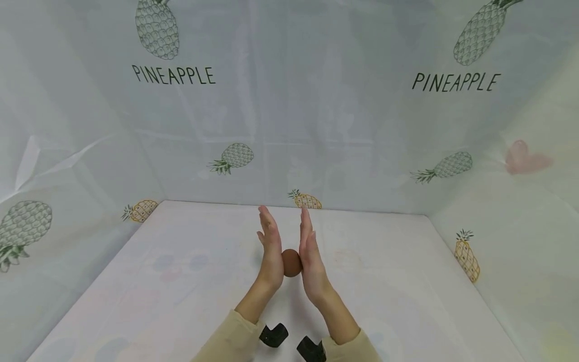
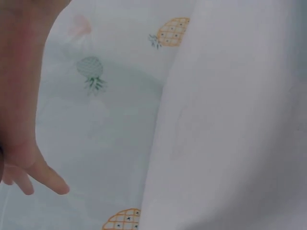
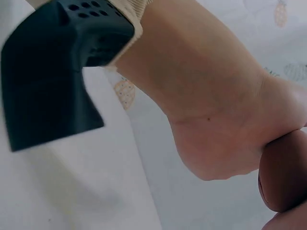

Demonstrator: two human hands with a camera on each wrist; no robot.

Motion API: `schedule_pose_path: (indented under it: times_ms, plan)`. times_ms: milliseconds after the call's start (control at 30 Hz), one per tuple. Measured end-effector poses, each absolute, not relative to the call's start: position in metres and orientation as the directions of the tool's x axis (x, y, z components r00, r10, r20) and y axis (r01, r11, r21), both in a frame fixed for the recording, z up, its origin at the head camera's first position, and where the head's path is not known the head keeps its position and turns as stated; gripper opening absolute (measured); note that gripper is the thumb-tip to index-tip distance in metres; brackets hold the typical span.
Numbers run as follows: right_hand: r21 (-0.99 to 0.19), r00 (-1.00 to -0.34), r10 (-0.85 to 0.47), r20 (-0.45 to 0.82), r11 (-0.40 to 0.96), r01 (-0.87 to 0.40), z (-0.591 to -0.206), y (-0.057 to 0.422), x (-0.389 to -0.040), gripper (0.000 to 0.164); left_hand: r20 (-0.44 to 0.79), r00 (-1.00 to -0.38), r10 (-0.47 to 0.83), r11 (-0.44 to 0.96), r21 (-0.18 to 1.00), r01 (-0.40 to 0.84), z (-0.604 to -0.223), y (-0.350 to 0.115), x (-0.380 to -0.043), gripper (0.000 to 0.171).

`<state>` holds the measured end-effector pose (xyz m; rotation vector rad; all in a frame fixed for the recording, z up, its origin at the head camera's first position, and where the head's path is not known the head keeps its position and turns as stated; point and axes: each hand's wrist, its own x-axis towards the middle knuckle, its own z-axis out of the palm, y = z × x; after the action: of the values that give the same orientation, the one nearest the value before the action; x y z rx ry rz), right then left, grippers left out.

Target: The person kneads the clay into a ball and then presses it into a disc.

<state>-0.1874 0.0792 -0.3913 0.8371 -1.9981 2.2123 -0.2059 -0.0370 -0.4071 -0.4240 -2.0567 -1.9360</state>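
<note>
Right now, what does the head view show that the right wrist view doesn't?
Only the head view shows both hands together: left hand and right hand, fingers straight, pressing a brown ball between the palms above the white table. Only the right wrist view shows the black wrist mount close up. Both show the ball against the right palm and the pineapple-print cloth.

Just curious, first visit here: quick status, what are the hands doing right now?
Left hand and right hand flat, fingers straight, palms facing. Brown ball pressed between them above the white table. Nothing in the way.
</note>
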Motion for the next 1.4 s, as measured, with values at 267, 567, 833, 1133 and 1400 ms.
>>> schedule_pose_path:
  times_ms: [267, 567, 833, 1133, 1400]
  plan:
    - [-0.894, -0.854, -0.264, 0.447, -0.131, -0.428, -0.386, 0.086, -0.191, 0.061, 0.462, -0.88, 0.112, 0.107, 0.875, 0.473, -0.414, -0.027, -0.199, 0.072]
    - [-0.901, -0.873, -0.226, 0.431, -0.163, -0.402, -0.387, 0.096, -0.201, 0.063, 0.482, -0.843, 0.237, -0.002, 0.868, 0.496, -0.409, -0.018, -0.185, 0.067]
    - [-0.918, -0.878, -0.272, 0.393, -0.169, -0.359, -0.394, 0.093, -0.203, 0.063, 0.486, -0.843, 0.231, -0.042, 0.87, 0.491, -0.402, -0.019, -0.181, 0.073]
    - [-0.932, -0.868, -0.344, 0.359, -0.175, -0.316, -0.398, 0.083, -0.197, 0.066, 0.482, -0.862, 0.158, -0.044, 0.875, 0.482, -0.398, -0.029, -0.19, 0.078]
    - [-0.928, -0.856, -0.359, 0.371, -0.181, -0.326, -0.397, 0.079, -0.192, 0.07, 0.465, -0.882, 0.081, -0.025, 0.885, 0.465, -0.401, -0.037, -0.2, 0.077]
